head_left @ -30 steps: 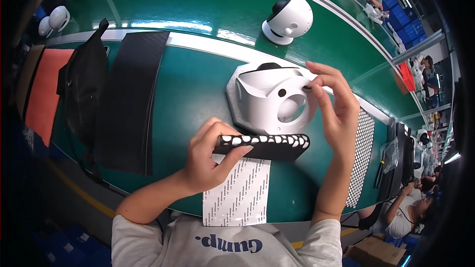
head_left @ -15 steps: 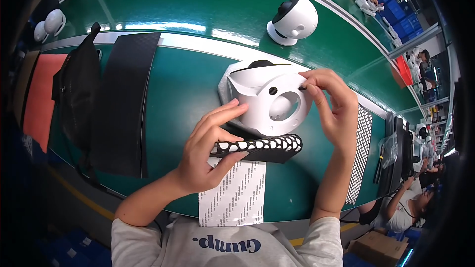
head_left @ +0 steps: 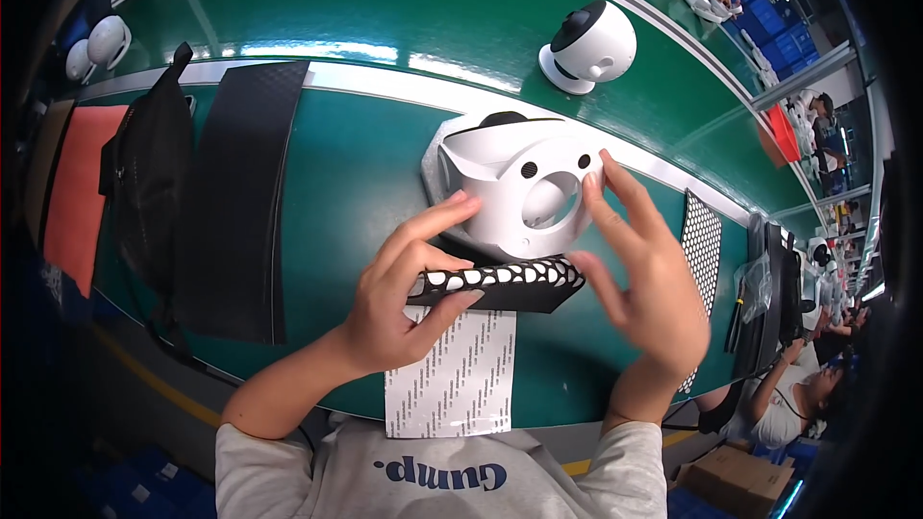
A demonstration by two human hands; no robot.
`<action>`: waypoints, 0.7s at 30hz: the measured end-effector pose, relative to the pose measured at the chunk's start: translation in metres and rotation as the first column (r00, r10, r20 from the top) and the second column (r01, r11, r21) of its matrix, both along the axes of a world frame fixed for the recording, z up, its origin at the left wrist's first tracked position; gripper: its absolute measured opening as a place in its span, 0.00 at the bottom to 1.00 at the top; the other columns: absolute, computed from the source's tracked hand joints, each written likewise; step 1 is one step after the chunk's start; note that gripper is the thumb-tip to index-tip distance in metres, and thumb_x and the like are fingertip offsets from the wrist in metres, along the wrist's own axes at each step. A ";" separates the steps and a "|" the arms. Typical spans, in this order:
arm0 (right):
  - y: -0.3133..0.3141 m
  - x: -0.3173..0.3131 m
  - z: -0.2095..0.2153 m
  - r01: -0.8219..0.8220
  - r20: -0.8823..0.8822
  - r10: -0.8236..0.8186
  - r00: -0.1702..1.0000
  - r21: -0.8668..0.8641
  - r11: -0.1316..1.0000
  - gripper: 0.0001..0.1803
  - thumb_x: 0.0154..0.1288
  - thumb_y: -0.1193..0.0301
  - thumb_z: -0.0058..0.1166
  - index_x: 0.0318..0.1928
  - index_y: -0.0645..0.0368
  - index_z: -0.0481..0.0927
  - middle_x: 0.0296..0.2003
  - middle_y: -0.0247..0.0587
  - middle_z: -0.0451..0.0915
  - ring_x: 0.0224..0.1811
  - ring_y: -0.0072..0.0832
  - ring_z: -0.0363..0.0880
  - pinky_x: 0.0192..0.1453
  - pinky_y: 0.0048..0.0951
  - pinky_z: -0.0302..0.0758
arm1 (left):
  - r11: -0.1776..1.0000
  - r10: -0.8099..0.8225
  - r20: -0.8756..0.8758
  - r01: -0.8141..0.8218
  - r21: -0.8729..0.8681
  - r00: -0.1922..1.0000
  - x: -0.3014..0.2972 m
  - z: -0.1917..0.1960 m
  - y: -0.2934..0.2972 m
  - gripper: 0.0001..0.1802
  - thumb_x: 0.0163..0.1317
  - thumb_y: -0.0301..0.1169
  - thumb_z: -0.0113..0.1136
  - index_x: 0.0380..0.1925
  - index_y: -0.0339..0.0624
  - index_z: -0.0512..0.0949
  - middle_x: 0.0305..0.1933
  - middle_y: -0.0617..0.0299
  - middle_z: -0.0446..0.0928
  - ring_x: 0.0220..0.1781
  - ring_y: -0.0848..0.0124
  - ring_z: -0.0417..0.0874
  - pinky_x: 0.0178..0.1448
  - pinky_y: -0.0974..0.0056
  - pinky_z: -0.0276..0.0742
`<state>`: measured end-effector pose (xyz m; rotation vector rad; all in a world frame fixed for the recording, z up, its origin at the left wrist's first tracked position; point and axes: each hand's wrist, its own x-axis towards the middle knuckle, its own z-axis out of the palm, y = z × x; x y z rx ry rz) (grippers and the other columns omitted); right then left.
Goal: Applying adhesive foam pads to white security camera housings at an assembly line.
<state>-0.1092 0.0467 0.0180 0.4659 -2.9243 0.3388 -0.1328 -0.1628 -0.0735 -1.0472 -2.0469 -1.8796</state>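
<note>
A white rounded plastic housing (head_left: 478, 194) with a large round opening sits on the green bench in front of me. Two small round black patches (head_left: 529, 170) show on its face, above the opening. My left hand (head_left: 389, 303) grips a curved black sheet (head_left: 510, 299) with white round spots along its upper edge. Its outstretched fingers touch the housing's left side. My right hand (head_left: 659, 279) is open, fingers spread. Its fingertips rest at the housing's right rim beside the right patch, and its thumb is near the sheet's right end.
A printed white sheet (head_left: 450, 380) lies at the near bench edge. Left are black sheets (head_left: 240, 202), a black bag (head_left: 154, 183) and an orange sheet (head_left: 85, 192). A spotted sheet (head_left: 704, 240) lies right. Beyond, a white round-headed device (head_left: 606, 38) stands on the green line. Other people work at right.
My right hand has drawn back from the right black patch and opened, uncovering it. The round-headed device has shifted right and slightly nearer. My left hand keeps its hold.
</note>
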 end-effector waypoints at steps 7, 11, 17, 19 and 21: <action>0.008 -0.036 0.003 -0.212 -0.145 0.166 0.975 -0.417 0.884 0.22 0.49 0.79 0.56 0.48 0.62 0.72 0.48 0.48 0.72 0.49 0.39 0.72 0.52 0.30 0.67 | 1.000 0.003 -0.018 -0.004 -0.025 1.000 -0.001 0.001 0.003 0.11 0.47 0.23 0.60 0.30 0.35 0.69 0.54 0.42 0.65 0.59 0.50 0.65 0.58 0.57 0.62; 0.005 -0.060 -0.015 0.007 0.228 0.327 0.917 -0.829 0.560 0.19 0.53 0.76 0.55 0.47 0.66 0.71 0.42 0.42 0.76 0.44 0.24 0.73 0.49 0.24 0.68 | 1.000 -0.006 -0.021 0.005 -0.029 1.000 -0.002 0.001 0.007 0.11 0.47 0.23 0.60 0.29 0.35 0.68 0.54 0.42 0.66 0.59 0.50 0.65 0.58 0.57 0.62; 0.010 -0.072 -0.021 0.026 0.264 0.405 0.875 -0.863 0.505 0.14 0.52 0.79 0.53 0.41 0.68 0.75 0.39 0.41 0.76 0.43 0.22 0.73 0.47 0.20 0.69 | 0.999 0.003 -0.019 -0.004 -0.052 1.000 -0.002 0.000 0.009 0.12 0.46 0.22 0.60 0.30 0.36 0.68 0.53 0.43 0.66 0.60 0.51 0.64 0.58 0.57 0.63; 0.012 -0.071 -0.020 0.029 0.271 0.398 0.877 -0.855 0.518 0.14 0.51 0.79 0.53 0.41 0.68 0.75 0.39 0.41 0.77 0.42 0.21 0.73 0.47 0.20 0.69 | 0.998 -0.005 -0.013 0.004 -0.061 1.000 -0.001 0.002 0.012 0.12 0.46 0.22 0.60 0.30 0.37 0.68 0.54 0.44 0.65 0.60 0.51 0.64 0.58 0.56 0.62; 0.014 -0.071 -0.019 0.030 0.276 0.393 0.877 -0.848 0.529 0.13 0.51 0.80 0.53 0.40 0.68 0.75 0.38 0.40 0.77 0.41 0.21 0.74 0.46 0.19 0.70 | 0.998 -0.008 -0.010 0.008 -0.062 1.000 -0.002 0.002 0.013 0.12 0.46 0.22 0.60 0.30 0.37 0.68 0.54 0.45 0.65 0.60 0.51 0.64 0.58 0.56 0.62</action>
